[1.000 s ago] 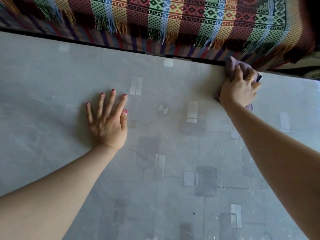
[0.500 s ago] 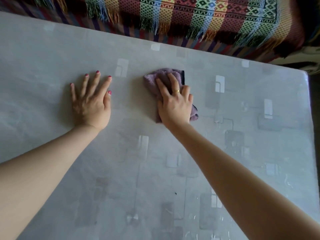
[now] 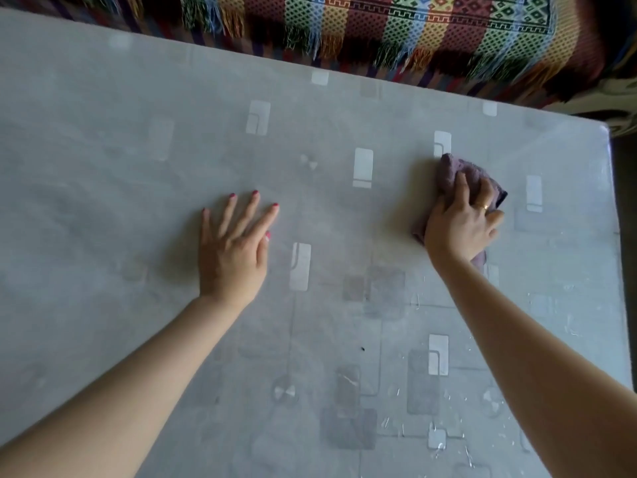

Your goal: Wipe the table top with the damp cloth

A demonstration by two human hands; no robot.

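Pressing a purple cloth point(image 3: 462, 175) onto the grey table top point(image 3: 103, 167) with the right hand point(image 3: 460, 225).

Nearest the camera, two bare forearms are reaching out over the patterned grey surface. Further out, the left hand point(image 3: 234, 250) is lying flat on the table near its middle, fingers straight and spread, holding nothing. Off to the right, the right hand is bearing down on the bunched cloth, fingers curling over it, near the table's right edge. Beyond the far edge, a striped, fringed woven blanket point(image 3: 413, 25) is hanging.
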